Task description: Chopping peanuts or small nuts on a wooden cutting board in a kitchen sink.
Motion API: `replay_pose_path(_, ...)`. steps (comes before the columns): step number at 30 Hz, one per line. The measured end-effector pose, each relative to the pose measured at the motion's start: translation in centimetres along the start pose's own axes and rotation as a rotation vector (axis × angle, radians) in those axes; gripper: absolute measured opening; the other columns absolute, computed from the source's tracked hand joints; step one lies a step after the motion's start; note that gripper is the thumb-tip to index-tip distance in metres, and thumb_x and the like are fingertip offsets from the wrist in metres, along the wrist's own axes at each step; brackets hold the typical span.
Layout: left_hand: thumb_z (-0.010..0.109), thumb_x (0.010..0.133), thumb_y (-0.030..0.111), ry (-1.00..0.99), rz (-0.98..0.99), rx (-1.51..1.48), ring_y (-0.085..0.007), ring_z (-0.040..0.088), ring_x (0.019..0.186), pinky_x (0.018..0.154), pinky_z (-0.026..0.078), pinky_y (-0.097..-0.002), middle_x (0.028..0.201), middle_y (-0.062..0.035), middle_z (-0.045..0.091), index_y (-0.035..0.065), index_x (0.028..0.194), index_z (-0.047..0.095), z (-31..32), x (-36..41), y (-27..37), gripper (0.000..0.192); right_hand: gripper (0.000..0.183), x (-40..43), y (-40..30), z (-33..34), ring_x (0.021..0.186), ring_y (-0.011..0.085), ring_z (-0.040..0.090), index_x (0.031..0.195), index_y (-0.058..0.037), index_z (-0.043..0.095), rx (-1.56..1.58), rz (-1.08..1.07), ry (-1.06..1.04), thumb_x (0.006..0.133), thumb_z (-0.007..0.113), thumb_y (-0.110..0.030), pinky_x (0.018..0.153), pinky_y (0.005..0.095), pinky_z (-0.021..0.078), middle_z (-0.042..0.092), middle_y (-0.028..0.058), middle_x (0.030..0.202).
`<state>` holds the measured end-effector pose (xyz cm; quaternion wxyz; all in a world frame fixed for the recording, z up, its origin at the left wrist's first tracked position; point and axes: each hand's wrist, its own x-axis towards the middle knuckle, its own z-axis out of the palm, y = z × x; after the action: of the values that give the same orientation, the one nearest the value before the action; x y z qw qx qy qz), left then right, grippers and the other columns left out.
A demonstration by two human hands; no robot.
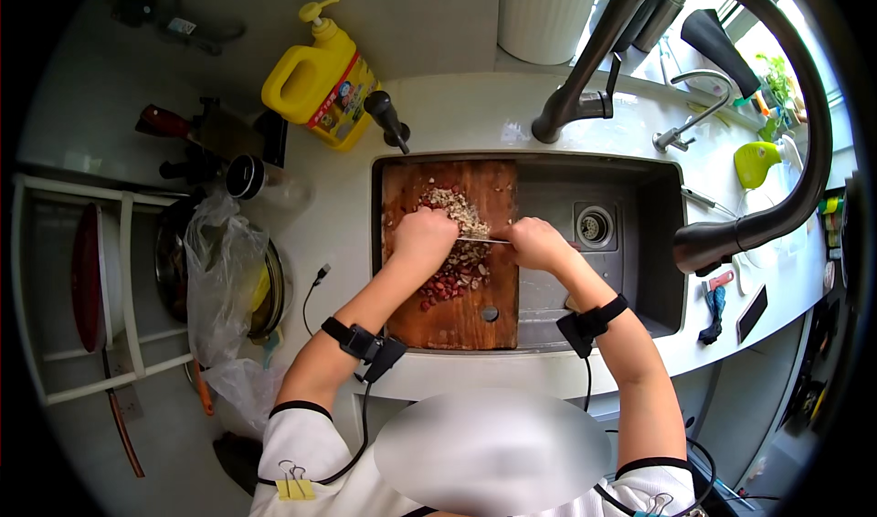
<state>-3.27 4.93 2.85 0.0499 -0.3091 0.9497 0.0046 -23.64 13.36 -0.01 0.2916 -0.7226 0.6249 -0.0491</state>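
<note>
A wooden cutting board (503,291) lies across the left part of the sink. On it is a pile of pale chopped nuts (460,209), with red-skinned nuts, probably peanuts (445,287), towards the near side. A kitchen knife (483,241) spans the pile, its blade seen almost edge-on as a thin bright line. My right hand (538,243) grips it at the right end, covering the handle. Curled at the left end of the blade, my left hand (426,236) holds the knife there; its fingertips are hidden.
The grey sink (658,243) has a drain (593,228) right of the board. A dark faucet (575,102) arches over the right side. Behind stands a yellow pump jug (322,85). At left are a glass jar (274,185), a plastic bag (226,277) and a white rack (127,277).
</note>
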Motion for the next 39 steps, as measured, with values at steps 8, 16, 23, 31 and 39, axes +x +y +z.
replay_pose_path(8, 0.063, 0.064, -0.002, 0.033, -0.027, -0.109, -0.0303, 0.064, 0.079, 0.065, 0.053, -0.0403, 0.077, -0.0116, 0.062, 0.0038, 0.067, 0.064, 1.8, -1.0, -0.9, 0.006, 0.014, 0.8, -0.6, 0.4, 0.079, 0.035, 0.066, 0.081, -0.0048, 0.069, -0.127, -0.032, -0.026, 0.07, 0.064, -0.012, 0.069, 0.0424, 0.0541, 0.067, 0.0169, 0.08)
replay_pose_path(16, 0.064, 0.067, 0.002, 0.014, 0.008, -0.24, -0.0295, 0.062, 0.082, 0.07, 0.052, -0.0407, 0.08, -0.0085, 0.062, 0.0078, 0.072, 0.065, 2.1, -1.8, -3.3, 0.008, 0.009, 0.6, -5.2, -1.7, 0.081, 0.0282, 0.07, 0.078, -0.0054, 0.069, -0.291, 0.006, -0.044, 0.076, 0.06, -0.007, 0.067, 0.0369, 0.0563, 0.07, 0.0132, 0.082)
replay_pose_path(23, 0.063, 0.068, 0.006, 0.105, 0.071, -0.164, -0.0263, 0.064, 0.078, 0.063, 0.054, -0.0369, 0.076, -0.0073, 0.062, 0.0085, 0.07, 0.068, 2.6, -1.9, -2.4, 0.006, 0.01, -0.2, -4.0, 0.2, 0.079, 0.0297, 0.069, 0.079, -0.0038, 0.068, -0.248, 0.104, -0.091, 0.076, 0.061, -0.009, 0.067, 0.0378, 0.0561, 0.069, 0.0149, 0.081)
replay_pose_path(31, 0.064, 0.063, 0.01, 0.138, 0.062, 0.082, -0.0217, 0.063, 0.07, 0.052, 0.053, -0.0324, 0.069, -0.006, 0.061, 0.0078, 0.064, 0.068, 0.9, -1.7, 0.8, 0.004, 0.016, -2.1, -1.4, 1.4, 0.07, 0.0351, 0.065, 0.09, -0.0087, 0.066, 0.034, -0.038, 0.144, 0.074, 0.063, -0.013, 0.065, 0.0453, 0.0524, 0.066, 0.0154, 0.073)
replay_pose_path(39, 0.062, 0.068, 0.007, 0.105, 0.103, -0.11, -0.0276, 0.064, 0.075, 0.061, 0.053, -0.0393, 0.075, -0.0078, 0.062, 0.008, 0.07, 0.066, 2.9, -0.1, -3.2, 0.005, 0.01, -0.4, -3.3, 0.8, 0.075, 0.0335, 0.067, 0.082, -0.0045, 0.067, -0.11, 0.061, 0.051, 0.075, 0.062, -0.01, 0.066, 0.0417, 0.0544, 0.067, 0.0175, 0.074)
